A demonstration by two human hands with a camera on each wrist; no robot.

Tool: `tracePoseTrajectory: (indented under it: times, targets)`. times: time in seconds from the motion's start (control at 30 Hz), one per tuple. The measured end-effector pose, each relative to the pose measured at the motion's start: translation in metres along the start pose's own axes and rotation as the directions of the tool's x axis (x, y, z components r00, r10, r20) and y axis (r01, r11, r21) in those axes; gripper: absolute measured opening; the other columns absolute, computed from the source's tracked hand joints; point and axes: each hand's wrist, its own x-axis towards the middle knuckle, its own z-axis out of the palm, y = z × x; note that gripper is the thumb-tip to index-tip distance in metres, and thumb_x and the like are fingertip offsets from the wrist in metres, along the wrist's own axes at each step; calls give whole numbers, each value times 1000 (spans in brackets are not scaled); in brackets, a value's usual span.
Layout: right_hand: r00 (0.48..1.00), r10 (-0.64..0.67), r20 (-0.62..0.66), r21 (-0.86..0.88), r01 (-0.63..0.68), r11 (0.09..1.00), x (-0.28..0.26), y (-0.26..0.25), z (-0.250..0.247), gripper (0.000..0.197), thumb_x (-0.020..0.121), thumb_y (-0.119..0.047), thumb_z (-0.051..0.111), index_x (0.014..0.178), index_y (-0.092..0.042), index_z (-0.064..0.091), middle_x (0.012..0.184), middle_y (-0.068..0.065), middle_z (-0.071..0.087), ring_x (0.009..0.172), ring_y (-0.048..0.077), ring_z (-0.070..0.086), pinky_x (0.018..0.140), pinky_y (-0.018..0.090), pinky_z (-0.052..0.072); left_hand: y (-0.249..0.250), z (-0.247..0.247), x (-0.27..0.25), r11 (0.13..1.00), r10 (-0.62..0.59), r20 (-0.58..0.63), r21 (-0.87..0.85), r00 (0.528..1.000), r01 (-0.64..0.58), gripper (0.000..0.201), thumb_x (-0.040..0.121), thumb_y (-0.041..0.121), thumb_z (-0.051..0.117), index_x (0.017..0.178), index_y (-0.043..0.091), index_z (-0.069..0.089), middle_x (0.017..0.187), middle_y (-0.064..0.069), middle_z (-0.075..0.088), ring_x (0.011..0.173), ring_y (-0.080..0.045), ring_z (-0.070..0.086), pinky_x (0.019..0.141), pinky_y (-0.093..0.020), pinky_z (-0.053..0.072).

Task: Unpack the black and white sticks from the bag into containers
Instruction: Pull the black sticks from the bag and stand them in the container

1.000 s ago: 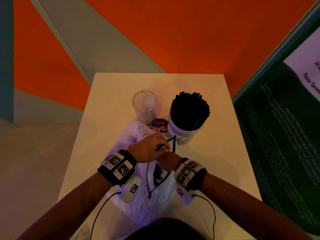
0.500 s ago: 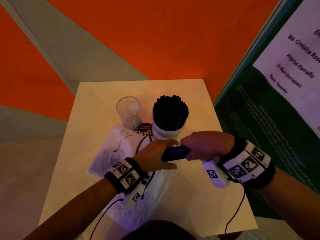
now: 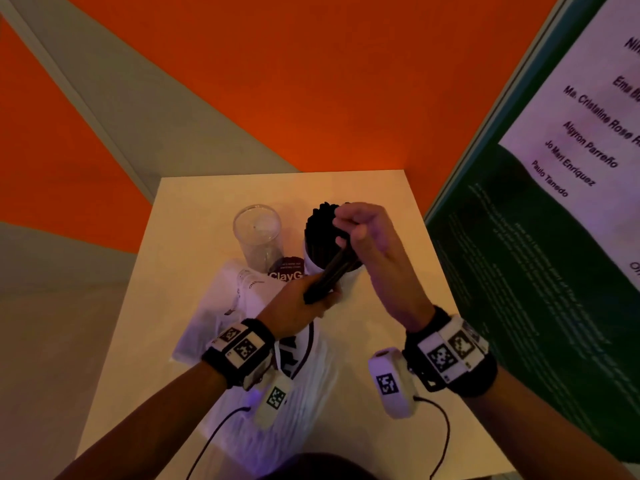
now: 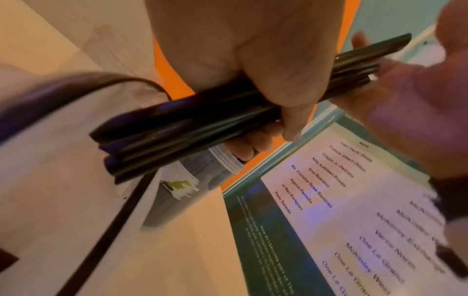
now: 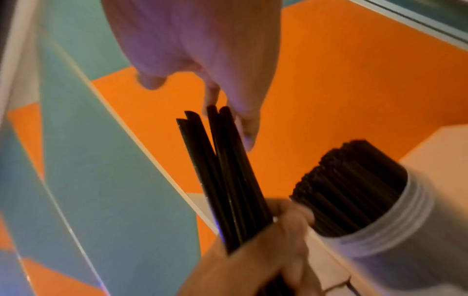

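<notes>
Sticks lifted from bag to frame centre | left hand clamps bundle | right hand pinches its tips | white jar next

The head camera looks steeply down from above the person onto the table, taking in both forearms, the orange wall behind and the poster at the right. The left wrist camera sits very close beneath the left hand, facing along it toward that same poster. The right wrist camera hangs just behind the right hand, pointing past its fingers toward the orange wall. All three views share the bundle of black sticks and the white jar beside it.
</notes>
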Motion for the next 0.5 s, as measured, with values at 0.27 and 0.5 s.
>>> tracePoseTrajectory:
  times: [0.27, 0.5]
  targets:
    - [981, -194, -7, -103, 193, 976, 19, -6, 2, 35, 91, 2, 55, 110, -24, 43, 89, -1, 54, 85, 16, 55, 85, 28, 49, 27, -8, 21, 990, 59, -48, -127, 997, -65, 47, 81, 32, 72, 121, 33, 48, 118, 13, 59, 110, -3, 58, 90, -24, 50]
    - [954, -278, -110, -208, 251, 945, 61, 0, -44, 43, 95, -4, 53, 119, -35, 36, 88, 4, 52, 79, 22, 51, 77, 34, 47, -5, -32, 6, 981, 61, -207, 191, 976, -20, 75, 69, 28, 84, 127, 27, 36, 118, 22, 36, 117, -16, 42, 100, -34, 39]
